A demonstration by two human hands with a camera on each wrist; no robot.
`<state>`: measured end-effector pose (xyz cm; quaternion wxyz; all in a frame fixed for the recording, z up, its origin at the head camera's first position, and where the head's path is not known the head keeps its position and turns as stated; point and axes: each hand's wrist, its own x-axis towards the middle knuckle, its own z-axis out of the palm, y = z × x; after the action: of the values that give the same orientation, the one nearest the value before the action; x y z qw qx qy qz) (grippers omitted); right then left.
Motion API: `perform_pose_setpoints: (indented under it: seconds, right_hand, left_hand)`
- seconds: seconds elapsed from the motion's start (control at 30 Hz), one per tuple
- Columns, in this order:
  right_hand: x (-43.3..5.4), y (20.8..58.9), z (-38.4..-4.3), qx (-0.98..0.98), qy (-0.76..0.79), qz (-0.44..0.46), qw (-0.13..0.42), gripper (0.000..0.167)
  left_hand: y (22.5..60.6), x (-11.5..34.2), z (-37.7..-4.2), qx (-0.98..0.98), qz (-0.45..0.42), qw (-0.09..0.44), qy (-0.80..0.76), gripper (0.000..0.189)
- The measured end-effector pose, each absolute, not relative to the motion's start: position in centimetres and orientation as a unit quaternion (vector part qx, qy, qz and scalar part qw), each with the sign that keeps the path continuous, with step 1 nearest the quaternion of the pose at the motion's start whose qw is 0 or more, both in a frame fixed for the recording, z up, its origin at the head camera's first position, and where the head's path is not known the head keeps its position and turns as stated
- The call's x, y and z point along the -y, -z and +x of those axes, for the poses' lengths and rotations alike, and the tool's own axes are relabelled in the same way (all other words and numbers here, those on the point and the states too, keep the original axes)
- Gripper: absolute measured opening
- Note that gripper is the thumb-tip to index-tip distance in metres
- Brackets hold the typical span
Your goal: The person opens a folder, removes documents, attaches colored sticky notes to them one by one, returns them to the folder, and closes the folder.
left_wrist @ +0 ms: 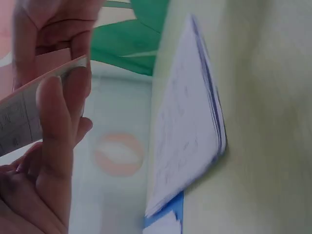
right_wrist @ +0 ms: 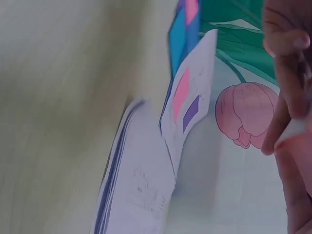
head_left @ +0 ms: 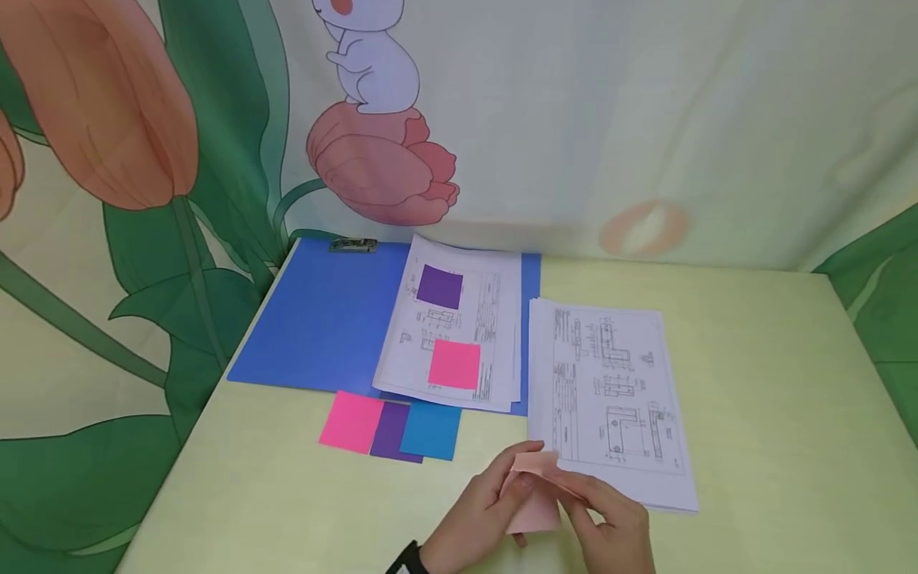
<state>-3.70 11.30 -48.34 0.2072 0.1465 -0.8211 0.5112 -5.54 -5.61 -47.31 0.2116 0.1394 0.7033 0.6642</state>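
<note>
Head view: at five o'clock, the left hand (head_left: pixel 475 510) grips the pale pink note pad (head_left: pixel 535 516), apparently to brace it while the right hand (head_left: pixel 610 514) pinches its raised sheet (head_left: pixel 535 462). Printed drawings (head_left: pixel 610 383) lie at one o'clock from the pad, presumably for easy reach.

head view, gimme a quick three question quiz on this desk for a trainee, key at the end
1. True or false: both the left hand and the right hand hold the pale pink paper.
2. How many square notes lie on the printed sheet that rests on the blue folder?
3. Fill in: of the three notes by the folder's near edge, the rightmost is ____.

Key:
1. True.
2. Two: a purple note and a pink note.
3. Blue.
</note>
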Motion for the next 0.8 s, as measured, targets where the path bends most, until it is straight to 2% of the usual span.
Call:
perform_pose_setpoints:
  seconds: [0.07, 0.2, 0.33, 0.4, 0.5, 0.57, 0.73, 0.8]
  right_hand:
    - [-11.2, 47.8, -3.5, 0.795, -0.578, 0.074, 0.168, 0.021]
    - [-11.6, 47.1, -3.8, 0.692, -0.714, -0.089, 0.066, 0.015]
    - [-13.1, 47.4, -4.5, 0.543, -0.823, -0.166, 0.005, 0.02]
    - [-14.0, 47.7, -4.8, 0.469, -0.868, -0.167, 0.0, 0.022]
    - [-15.7, 47.9, -5.0, 0.396, -0.902, -0.17, 0.015, 0.025]
    - [-16.7, 48.0, -5.1, 0.377, -0.908, -0.18, 0.03, 0.025]
    - [-17.8, 49.0, -4.9, 0.399, -0.892, -0.208, 0.035, 0.024]
    - [-17.7, 49.8, -4.7, 0.435, -0.877, -0.2, 0.046, 0.024]
  left_hand:
    - [47.5, 5.5, -5.6, -0.652, 0.113, 0.224, -0.715, 0.037]
    - [48.1, 5.6, -5.6, -0.559, 0.042, 0.257, -0.787, 0.043]
    - [48.7, 6.2, -6.2, -0.54, 0.001, 0.269, -0.798, 0.049]
    - [49.2, 6.9, -6.9, -0.571, -0.013, 0.244, -0.784, 0.048]
    - [50.4, 8.0, -8.7, -0.696, -0.036, 0.176, -0.695, 0.044]
    - [51.6, 8.6, -10.0, -0.801, -0.045, 0.135, -0.581, 0.049]
    - [53.3, 8.7, -11.9, -0.952, -0.015, 0.094, -0.29, 0.074]
    - [52.9, 8.6, -11.8, -0.974, -0.007, 0.074, -0.215, 0.075]
